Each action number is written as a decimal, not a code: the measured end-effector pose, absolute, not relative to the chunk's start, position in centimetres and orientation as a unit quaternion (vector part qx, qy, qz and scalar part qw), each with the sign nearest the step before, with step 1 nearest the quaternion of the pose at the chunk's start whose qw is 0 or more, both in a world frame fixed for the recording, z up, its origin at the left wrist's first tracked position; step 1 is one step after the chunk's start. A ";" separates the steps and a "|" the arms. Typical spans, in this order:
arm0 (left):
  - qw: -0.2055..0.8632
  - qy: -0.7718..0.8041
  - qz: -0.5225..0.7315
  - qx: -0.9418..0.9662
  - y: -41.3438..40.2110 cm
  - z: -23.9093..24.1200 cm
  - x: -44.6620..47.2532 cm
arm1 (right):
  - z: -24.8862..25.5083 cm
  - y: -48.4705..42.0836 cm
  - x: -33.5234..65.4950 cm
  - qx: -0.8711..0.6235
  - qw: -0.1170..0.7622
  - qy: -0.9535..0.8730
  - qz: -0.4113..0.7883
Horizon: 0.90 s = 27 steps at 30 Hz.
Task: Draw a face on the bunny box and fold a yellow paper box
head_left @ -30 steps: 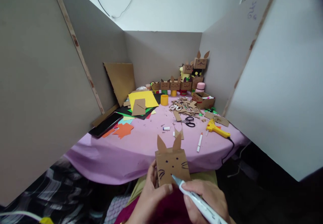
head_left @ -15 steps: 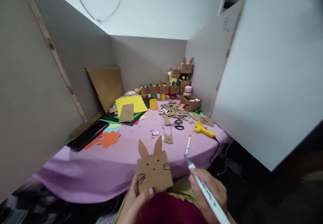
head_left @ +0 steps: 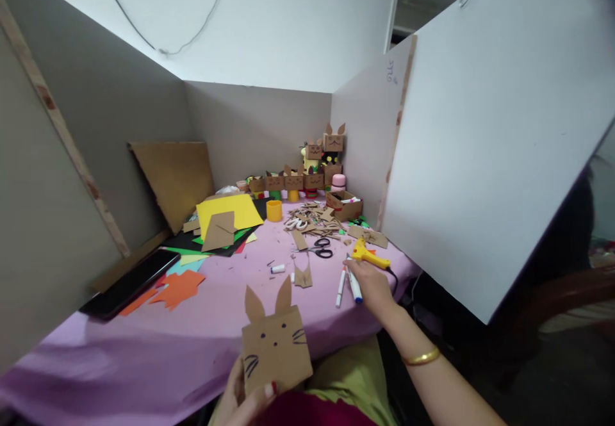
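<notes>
My left hand (head_left: pixel 245 391) grips the lower left of a cardboard rabbit head (head_left: pixel 278 355), its thumb across the bottom edge. The head has two pointed ears, dots for eyes and nose, and dark whisker lines on both cheeks. Out on the table, my right hand (head_left: pixel 369 280) has its fingers closed at the upper end of a white marker (head_left: pixel 354 286) with a blue end. Just left of that marker lies a thinner white pen (head_left: pixel 341 287) with an orange tip. Beyond the right hand rests a yellow glue gun (head_left: pixel 369 254).
Black-handled scissors (head_left: pixel 323 248), a small cap (head_left: pixel 277 269) and cardboard scraps (head_left: pixel 317 220) lie on the pink cloth (head_left: pixel 230 304). Coloured paper (head_left: pixel 230 211), orange cutouts (head_left: pixel 180 288) and a phone (head_left: pixel 132 282) are left. Several finished cardboard heads (head_left: pixel 294 182) stand behind, near a cardboard box (head_left: pixel 343 205).
My right hand has moved forward from beside the rabbit head to the table, laying the marker down beside the thinner pen. My left hand still holds the head. The view has turned right.
</notes>
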<state>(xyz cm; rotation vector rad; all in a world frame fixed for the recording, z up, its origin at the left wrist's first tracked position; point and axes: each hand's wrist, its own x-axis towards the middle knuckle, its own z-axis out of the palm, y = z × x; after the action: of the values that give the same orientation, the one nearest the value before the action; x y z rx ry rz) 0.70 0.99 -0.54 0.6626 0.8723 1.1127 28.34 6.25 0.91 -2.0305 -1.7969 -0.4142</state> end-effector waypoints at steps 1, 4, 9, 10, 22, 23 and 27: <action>0.713 0.385 0.500 0.304 0.9 -0.5 0.8 | 1.2 6.8 28.1 -0.730 0.172 -0.646 -0.142; 0.718 0.365 0.501 0.316 0.7 -0.5 0.8 | 2.0 8.2 26.9 -0.733 0.104 -0.661 -0.125; 0.722 0.347 0.509 0.316 0.7 -0.9 0.5 | 2.6 9.5 25.4 -0.723 0.024 -0.681 -0.110; 0.722 0.345 0.510 0.315 0.7 -1.0 0.4 | 2.6 9.7 25.3 -0.723 0.013 -0.682 -0.109; 0.733 0.328 0.512 0.305 0.7 -1.2 0.2 | 3.0 9.5 26.2 -0.719 0.021 -0.685 -0.116; 0.730 0.333 0.513 0.304 0.7 -1.1 0.2 | 3.1 9.0 26.8 -0.721 0.029 -0.681 -0.120; 0.721 0.360 0.510 0.301 0.6 -0.6 0.5 | 3.5 6.9 28.9 -0.726 0.038 -0.675 -0.122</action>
<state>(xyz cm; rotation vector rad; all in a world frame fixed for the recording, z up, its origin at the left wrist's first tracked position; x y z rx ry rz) 0.52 0.58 -0.64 0.6657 0.7946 1.1257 28.92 6.88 3.49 -2.2285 -2.0724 -0.3749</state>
